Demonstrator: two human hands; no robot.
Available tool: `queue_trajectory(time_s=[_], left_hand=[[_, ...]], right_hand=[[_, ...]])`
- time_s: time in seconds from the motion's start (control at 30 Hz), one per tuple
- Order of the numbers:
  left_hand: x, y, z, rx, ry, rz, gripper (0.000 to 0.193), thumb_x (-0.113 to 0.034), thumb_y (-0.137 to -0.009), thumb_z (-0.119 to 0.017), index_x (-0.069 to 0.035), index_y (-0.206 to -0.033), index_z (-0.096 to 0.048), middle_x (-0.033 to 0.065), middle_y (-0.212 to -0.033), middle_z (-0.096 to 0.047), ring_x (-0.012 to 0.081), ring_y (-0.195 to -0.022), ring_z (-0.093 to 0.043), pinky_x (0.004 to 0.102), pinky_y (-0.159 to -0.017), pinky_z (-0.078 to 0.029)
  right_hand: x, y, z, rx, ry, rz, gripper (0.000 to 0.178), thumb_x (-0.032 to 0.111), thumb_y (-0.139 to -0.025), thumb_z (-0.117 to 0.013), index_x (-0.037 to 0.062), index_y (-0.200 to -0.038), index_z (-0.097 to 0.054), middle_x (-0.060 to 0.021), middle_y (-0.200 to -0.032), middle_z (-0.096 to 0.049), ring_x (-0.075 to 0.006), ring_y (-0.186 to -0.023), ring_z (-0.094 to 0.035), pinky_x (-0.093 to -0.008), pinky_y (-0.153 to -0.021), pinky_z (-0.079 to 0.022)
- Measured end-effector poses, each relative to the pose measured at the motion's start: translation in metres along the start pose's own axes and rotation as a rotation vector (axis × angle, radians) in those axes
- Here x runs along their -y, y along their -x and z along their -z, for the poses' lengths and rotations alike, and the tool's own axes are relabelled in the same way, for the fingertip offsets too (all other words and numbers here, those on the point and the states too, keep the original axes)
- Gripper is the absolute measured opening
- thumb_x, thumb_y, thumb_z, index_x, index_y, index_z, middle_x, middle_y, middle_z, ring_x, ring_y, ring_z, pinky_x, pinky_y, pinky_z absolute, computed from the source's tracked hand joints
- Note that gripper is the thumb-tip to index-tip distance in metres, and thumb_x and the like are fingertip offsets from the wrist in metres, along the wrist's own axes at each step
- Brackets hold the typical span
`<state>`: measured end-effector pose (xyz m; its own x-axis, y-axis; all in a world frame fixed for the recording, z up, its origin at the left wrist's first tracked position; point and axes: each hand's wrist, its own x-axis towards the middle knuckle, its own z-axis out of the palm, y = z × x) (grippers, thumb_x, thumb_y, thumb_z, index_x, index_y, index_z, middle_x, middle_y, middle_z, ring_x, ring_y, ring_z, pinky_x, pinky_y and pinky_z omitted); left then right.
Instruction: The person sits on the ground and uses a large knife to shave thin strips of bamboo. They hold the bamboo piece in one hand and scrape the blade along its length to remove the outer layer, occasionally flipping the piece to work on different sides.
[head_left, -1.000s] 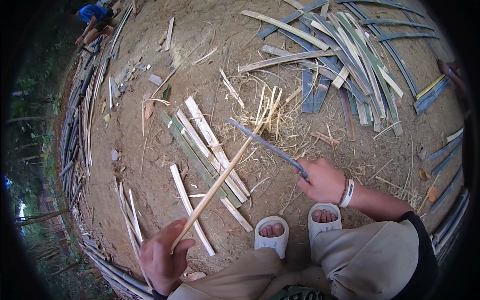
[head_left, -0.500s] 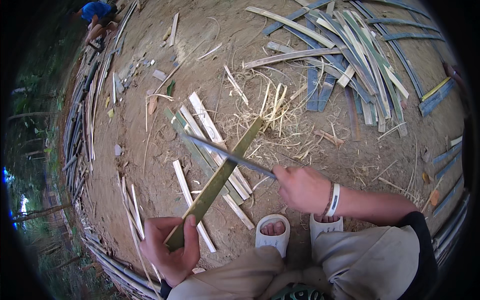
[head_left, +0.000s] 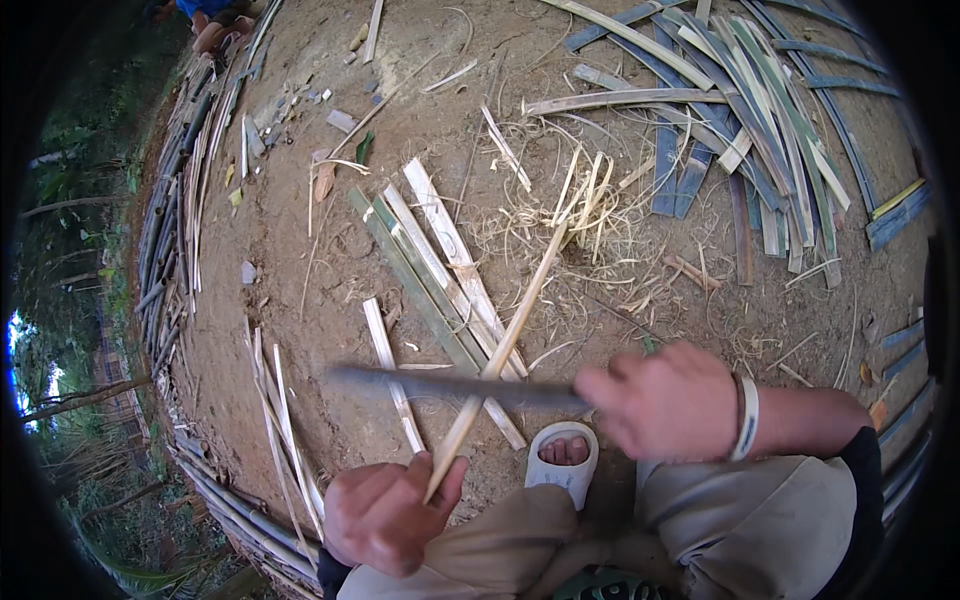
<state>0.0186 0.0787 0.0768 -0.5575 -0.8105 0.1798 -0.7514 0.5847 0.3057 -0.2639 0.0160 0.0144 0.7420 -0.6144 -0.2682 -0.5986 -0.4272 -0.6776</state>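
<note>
Closed round the near end of a pale bamboo strip [head_left: 520, 318], my left hand [head_left: 392, 510] is low in the view, left of my knees. The strip slants away to the upper right, its far end by a heap of thin curled shavings [head_left: 590, 215]. My right hand [head_left: 665, 402], a white band on its wrist, grips a long dark knife [head_left: 460, 387]; its handle is hidden in the fist. The blade, blurred by motion, crosses the strip in its nearer half. Several split bamboo pieces [head_left: 440, 240] lie on the ground beyond the blade.
A large pile of bamboo slats [head_left: 750, 120] lies at the far right. Long poles [head_left: 165, 230] line the left edge, with thin strips [head_left: 280, 430] nearer me. My sandalled foot [head_left: 563, 455] is just below the blade. Another person [head_left: 215, 25] crouches at the far left.
The strip has turned from its green face to a pale one. My right hand and the knife have come nearer me and to the right. My left hand has shifted right.
</note>
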Motion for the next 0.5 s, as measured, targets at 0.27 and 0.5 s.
queue_trajectory(time_s=[0.27,0.5], left_hand=[[-0.008,-0.019,0.017,0.163,-0.068,-0.435,0.057,-0.002,-0.068,-0.086,-0.009,-0.089,-0.034,0.0184,-0.069,-0.062,0.0153,-0.044,-0.052,0.0252,-0.034,-0.037],[-0.008,-0.033,0.031,0.283,-0.034,-0.592,0.018,-0.009,-0.08,-0.059,-0.005,-0.082,-0.041,0.0184,-0.071,-0.058,0.0189,-0.05,-0.05,0.0278,-0.04,-0.038]], right_hand=[[-0.011,-0.002,0.011,0.021,0.157,0.054,0.019,0.019,-0.085,-0.056,0.0101,-0.102,-0.056,-0.0134,-0.063,-0.062,-0.0346,-0.056,-0.066,-0.0479,-0.05,-0.053],[-0.071,-0.023,-0.005,-0.046,0.216,-0.105,0.019,0.019,-0.086,-0.055,0.0124,-0.104,-0.055,-0.0129,-0.067,-0.063,-0.0345,-0.056,-0.066,-0.049,-0.051,-0.054]])
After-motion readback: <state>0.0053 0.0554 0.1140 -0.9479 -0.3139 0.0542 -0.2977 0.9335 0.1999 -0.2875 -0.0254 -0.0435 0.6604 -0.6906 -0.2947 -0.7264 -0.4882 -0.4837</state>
